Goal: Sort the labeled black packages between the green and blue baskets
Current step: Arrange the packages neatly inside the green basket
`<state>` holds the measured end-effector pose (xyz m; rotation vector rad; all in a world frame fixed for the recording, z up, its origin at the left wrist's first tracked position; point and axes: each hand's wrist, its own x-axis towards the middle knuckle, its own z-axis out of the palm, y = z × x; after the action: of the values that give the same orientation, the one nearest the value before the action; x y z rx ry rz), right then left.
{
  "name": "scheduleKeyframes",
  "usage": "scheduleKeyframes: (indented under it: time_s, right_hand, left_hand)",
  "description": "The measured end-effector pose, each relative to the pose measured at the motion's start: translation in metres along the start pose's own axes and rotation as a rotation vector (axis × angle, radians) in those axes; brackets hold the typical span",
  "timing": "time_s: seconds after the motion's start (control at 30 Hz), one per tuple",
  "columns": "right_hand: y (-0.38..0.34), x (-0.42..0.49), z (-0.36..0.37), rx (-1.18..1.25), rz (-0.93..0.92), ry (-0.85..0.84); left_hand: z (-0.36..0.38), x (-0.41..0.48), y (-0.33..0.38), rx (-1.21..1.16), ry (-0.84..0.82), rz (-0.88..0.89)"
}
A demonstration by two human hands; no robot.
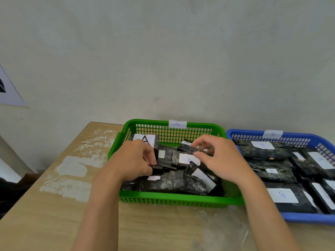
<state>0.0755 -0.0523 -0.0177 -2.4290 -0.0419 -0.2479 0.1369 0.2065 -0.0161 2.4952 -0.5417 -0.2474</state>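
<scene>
A green basket (179,200) tagged A sits mid-table, filled with several black packages (172,182) bearing white labels; one label reads A (188,159). To its right a blue basket (308,217) tagged B holds several black packages, one marked B (282,195). My left hand (133,161) is inside the green basket, fingers closed on a small black package (164,166) at its left side. My right hand (217,156) hovers over the basket's right half with fingers curled and apart, fingertips close to a package with a printed label (186,144); it grips nothing that I can see.
The wooden table (54,205) has white scuffed patches (72,167) left of the green basket. A plain wall rises directly behind both baskets. A paper sheet (9,89) hangs at the far left. Bare tabletop lies in front of the baskets.
</scene>
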Motion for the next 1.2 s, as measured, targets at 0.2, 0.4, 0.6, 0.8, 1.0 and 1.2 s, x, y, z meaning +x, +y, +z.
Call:
scheduleKeyframes:
  time_s: [0.2,0.4,0.6,0.8,1.0,1.2]
  right_hand:
    - [0.015,0.048,-0.009,-0.447,0.133,-0.383]
    - [0.029,0.065,0.001,-0.548,0.111,-0.534]
    - [0.029,0.07,-0.021,-0.279,0.104,-0.312]
    - [0.03,0.079,-0.029,-0.079,0.227,-0.325]
    - [0.033,0.083,-0.017,-0.253,0.123,-0.465]
    - [0.041,0.081,0.0,-0.224,-0.003,-0.164]
  left_hand:
    - [-0.002,0.003,-0.014,-0.063,-0.147,-0.024]
    - [0.003,0.01,-0.005,-0.07,-0.115,0.051]
    - [0.025,0.019,0.013,0.111,-0.207,0.052]
    - [0.035,0.022,0.016,0.158,-0.21,0.014]
    - [0.043,0.035,0.039,0.245,-0.014,0.095]
    - [0.049,0.051,0.042,0.3,-0.041,0.064]
